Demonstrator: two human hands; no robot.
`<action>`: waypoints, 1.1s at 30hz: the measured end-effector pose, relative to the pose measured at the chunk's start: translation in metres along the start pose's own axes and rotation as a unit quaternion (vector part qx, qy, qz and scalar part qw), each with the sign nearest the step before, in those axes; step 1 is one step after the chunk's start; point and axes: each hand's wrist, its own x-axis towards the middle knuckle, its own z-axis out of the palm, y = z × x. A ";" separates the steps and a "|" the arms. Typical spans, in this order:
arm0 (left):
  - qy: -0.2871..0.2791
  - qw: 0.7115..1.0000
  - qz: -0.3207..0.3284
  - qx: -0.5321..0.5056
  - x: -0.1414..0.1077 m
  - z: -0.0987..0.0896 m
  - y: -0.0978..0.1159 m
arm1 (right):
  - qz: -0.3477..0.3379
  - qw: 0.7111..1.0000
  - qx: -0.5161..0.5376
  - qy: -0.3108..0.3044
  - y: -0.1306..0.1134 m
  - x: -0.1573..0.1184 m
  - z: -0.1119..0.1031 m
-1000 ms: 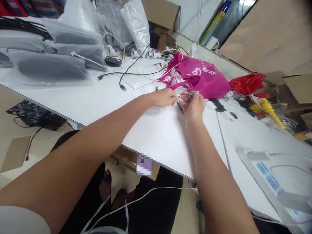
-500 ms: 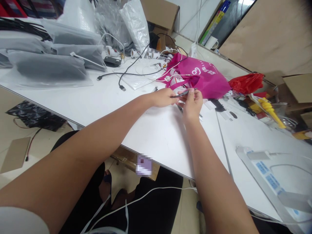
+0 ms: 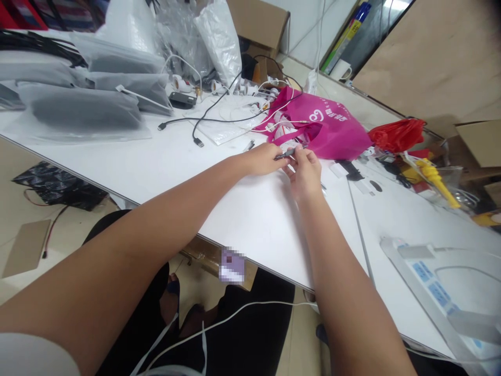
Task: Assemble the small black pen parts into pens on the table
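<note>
Above the white table (image 3: 250,209), both hands meet on a slim dark grey and black pen-like object (image 3: 288,153). My left hand (image 3: 266,158) is closed around one end, its fingers mostly turned away from view. The thumb and fingers of my right hand (image 3: 307,171) pinch the other end. Just behind them lies a pink bag (image 3: 336,122) with its mouth facing my hands and small white items (image 3: 285,129) inside. Small dark slim pieces (image 3: 250,145) rest beside my left wrist, and another thin piece partly shows by my right wrist.
Black USB cables (image 3: 198,141) and frosted bags with dark contents (image 3: 84,109) lie to the left. White lamp sockets (image 3: 180,83) stand at the back. Rightward are a red plastic bag (image 3: 397,134), a yellow tool (image 3: 436,183) and a power strip (image 3: 426,277).
My right hand has shifted slightly left, closer to my left hand. The pen-like object's tip no longer sticks out past the right fingers as it did.
</note>
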 end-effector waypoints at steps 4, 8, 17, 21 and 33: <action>-0.008 1.000 0.014 0.007 -0.002 0.001 0.001 | 0.016 1.000 -0.008 0.005 -0.003 -0.001 0.002; -0.008 1.000 0.010 0.007 -0.001 0.005 0.000 | 0.026 1.000 -0.013 0.002 -0.001 -0.001 0.002; 0.053 0.998 0.037 0.017 -0.001 0.012 -0.002 | 0.032 0.999 -0.016 0.012 0.004 0.001 0.001; 0.044 0.998 0.052 0.004 0.000 0.011 -0.002 | 0.021 1.000 -0.011 -0.005 0.006 0.001 0.001; 0.068 0.996 0.054 0.002 -0.003 0.011 0.000 | 0.024 0.999 -0.017 0.017 0.005 -0.001 0.001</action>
